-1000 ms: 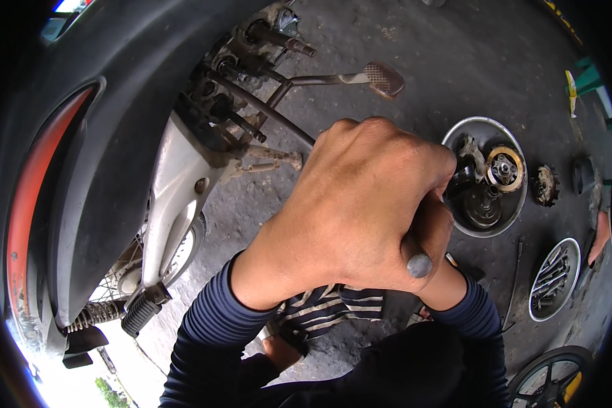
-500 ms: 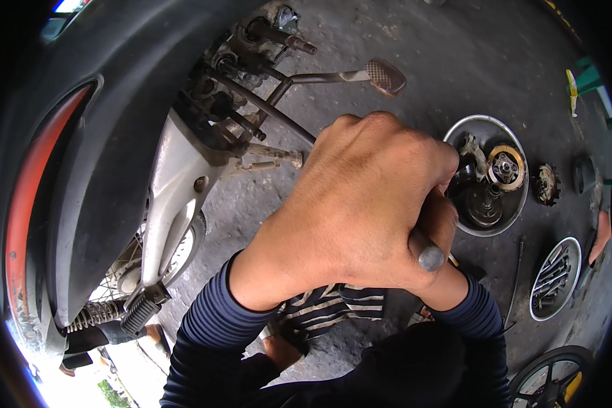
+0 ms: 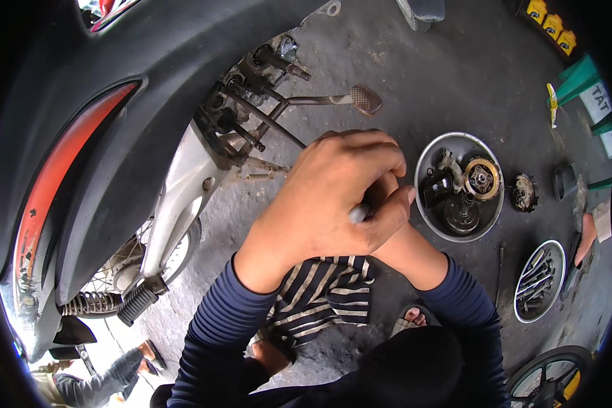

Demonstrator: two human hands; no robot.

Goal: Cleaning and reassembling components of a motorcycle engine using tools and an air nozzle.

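Observation:
My left hand [image 3: 326, 197] is closed round a metal bar, whose blunt grey end [image 3: 359, 214] shows between thumb and fingers. A dark rod [image 3: 268, 117] runs from the bared engine side [image 3: 234, 92] of a motorcycle and disappears behind this hand. I cannot tell whether rod and bar are one piece. My right forearm [image 3: 415, 258] reaches in from the right, and the left hand covers the right hand and its fingers. Just above my hands is the ridged foot pedal [image 3: 366, 100] on its bent arm.
Right of my hands, a metal bowl [image 3: 472, 144] holds greasy parts, including a ring-shaped one [image 3: 481, 178]. A toothed round part [image 3: 525, 193] lies beside it. A smaller bowl [image 3: 563, 272] contains bolts. Striped cloth [image 3: 319, 292] shows below my hands. Another person's foot [image 3: 585, 238] is at far right.
My view has shifted, showing more motorcycle body and the right side. My left hand appears lower, further left and smaller, still closed round the bar.

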